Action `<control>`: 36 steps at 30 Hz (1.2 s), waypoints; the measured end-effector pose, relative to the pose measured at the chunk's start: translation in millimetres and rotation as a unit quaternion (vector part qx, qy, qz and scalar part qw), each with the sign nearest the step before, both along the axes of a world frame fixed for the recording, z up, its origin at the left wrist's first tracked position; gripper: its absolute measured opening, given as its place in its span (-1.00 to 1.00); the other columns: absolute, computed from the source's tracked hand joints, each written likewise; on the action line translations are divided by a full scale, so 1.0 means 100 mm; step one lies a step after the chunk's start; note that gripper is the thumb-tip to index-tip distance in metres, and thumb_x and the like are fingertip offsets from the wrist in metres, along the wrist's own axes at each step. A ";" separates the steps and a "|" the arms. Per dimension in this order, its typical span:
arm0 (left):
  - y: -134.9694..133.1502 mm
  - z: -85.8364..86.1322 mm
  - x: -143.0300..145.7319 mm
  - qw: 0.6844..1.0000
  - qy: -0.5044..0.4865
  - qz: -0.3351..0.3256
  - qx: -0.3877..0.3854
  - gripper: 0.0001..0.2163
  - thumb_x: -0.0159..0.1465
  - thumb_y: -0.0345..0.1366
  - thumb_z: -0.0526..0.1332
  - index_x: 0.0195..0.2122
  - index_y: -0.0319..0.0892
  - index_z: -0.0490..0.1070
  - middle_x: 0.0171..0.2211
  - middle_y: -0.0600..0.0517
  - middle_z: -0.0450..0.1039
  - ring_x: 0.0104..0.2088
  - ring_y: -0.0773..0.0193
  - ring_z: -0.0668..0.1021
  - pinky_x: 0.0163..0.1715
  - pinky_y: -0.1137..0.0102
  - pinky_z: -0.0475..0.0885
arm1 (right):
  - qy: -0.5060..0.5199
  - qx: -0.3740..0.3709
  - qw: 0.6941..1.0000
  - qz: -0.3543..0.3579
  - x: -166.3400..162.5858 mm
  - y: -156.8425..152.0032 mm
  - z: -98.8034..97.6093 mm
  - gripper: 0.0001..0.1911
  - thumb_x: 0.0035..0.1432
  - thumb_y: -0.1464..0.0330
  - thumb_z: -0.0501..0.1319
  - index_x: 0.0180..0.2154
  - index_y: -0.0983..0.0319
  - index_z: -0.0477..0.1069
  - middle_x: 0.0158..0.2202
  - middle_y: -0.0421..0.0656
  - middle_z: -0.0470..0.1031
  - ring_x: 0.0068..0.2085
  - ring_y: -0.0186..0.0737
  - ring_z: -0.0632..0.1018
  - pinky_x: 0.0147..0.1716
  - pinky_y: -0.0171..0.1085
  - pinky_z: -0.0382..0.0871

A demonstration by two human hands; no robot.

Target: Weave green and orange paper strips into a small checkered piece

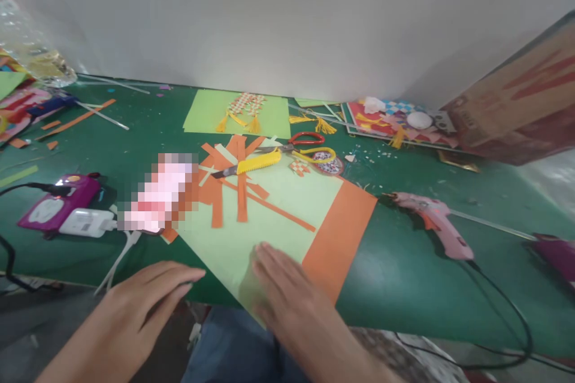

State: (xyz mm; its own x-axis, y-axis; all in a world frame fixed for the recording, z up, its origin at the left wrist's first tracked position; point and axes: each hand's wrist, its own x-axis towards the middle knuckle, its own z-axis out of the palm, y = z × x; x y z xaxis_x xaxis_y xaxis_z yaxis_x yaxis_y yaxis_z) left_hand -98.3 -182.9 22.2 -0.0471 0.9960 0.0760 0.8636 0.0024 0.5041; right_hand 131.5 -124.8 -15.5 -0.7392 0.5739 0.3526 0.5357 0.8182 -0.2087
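My right hand (291, 299) lies on a light green paper sheet (287, 191), with its fingers stretched out together and nothing seen in them. An orange sheet (344, 233) shows along the right side of the green one. My left hand (144, 299) hovers at the table's front edge, left of the paper, its fingers extended and the thumb a little apart below them. Several orange paper strips (242, 191) lie crossed on the green sheet. On top of them rest a yellow box cutter (258, 163) with its blade out and scissors (308, 146) with one red and one yellow handle.
A blurred-out phone (157, 197) lies left, near a white charger (87, 222) and purple power strip (63, 203). A pink glue gun (435, 215) lies right, its cord hanging over the edge. Behind are woven paper pieces (247, 105) with yellow tassels and a cardboard box (521, 96).
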 end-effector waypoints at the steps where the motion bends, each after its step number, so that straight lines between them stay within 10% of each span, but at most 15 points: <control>1: 0.11 0.03 0.05 1.000 -0.006 -0.012 0.004 -0.70 0.31 -0.18 0.00 -0.29 0.03 0.55 -0.27 0.12 0.61 -0.28 0.29 0.62 -0.24 0.49 0.49 | 0.014 0.012 1.000 0.011 -0.05 -0.08 -0.06 -0.62 0.23 0.36 0.10 -0.01 0.48 0.43 0.07 0.13 0.46 0.10 0.03 0.47 0.03 -0.10 0.47; 7: 0.80 -0.01 0.42 0.994 0.112 -0.010 0.010 -0.78 0.32 -0.36 0.05 -0.18 -0.16 0.49 -0.18 -0.06 0.56 -0.16 0.13 0.58 -0.20 0.31 0.47 | 0.107 0.047 0.979 0.167 -0.29 -0.23 -0.08 -0.61 0.29 0.25 0.02 -0.04 0.35 0.45 0.02 -0.08 0.53 0.11 -0.17 0.46 0.14 -0.21 0.36; 17: 1.22 -0.16 0.62 0.967 0.254 0.015 0.002 -0.84 0.29 -0.47 -0.01 -0.27 -0.26 0.36 -0.34 -0.08 0.48 -0.33 0.19 0.54 -0.38 0.38 0.41 | 0.041 0.015 0.998 0.040 0.13 0.71 0.21 -0.66 0.30 0.44 -0.03 -0.20 0.34 0.52 -0.13 0.02 0.59 -0.07 -0.09 0.59 -0.08 -0.12 0.55; 28: 1.13 -0.09 0.48 0.994 -0.055 0.090 0.020 -0.93 0.21 -0.38 0.09 -0.33 -0.15 0.34 -0.41 0.04 0.52 -0.39 0.23 0.57 -0.33 0.34 0.48 | 0.030 -0.006 0.998 0.055 -0.09 0.96 0.23 -0.72 0.27 0.47 0.02 -0.16 0.33 0.49 -0.13 0.02 0.58 -0.07 -0.09 0.57 -0.09 -0.10 0.52; 36: 0.84 0.00 0.27 0.930 -0.346 0.123 -0.016 -0.85 0.11 -0.21 0.25 -0.36 -0.17 0.37 -0.45 0.07 0.48 -0.41 0.28 0.58 -0.37 0.41 0.53 | -0.011 0.025 0.993 0.115 -0.19 0.99 0.06 -0.63 0.29 0.46 -0.01 0.05 0.42 0.38 0.15 0.09 0.37 0.21 0.03 0.34 0.09 -0.01 0.39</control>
State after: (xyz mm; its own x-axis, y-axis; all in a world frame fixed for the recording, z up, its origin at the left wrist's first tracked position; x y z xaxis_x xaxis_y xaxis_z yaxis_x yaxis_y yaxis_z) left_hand -70.8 -98.7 22.6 -0.2999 0.9500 -0.0867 0.3044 0.1814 0.9351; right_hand 112.5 -25.4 -9.9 -0.8564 0.3716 0.3585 0.3379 0.9283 -0.1549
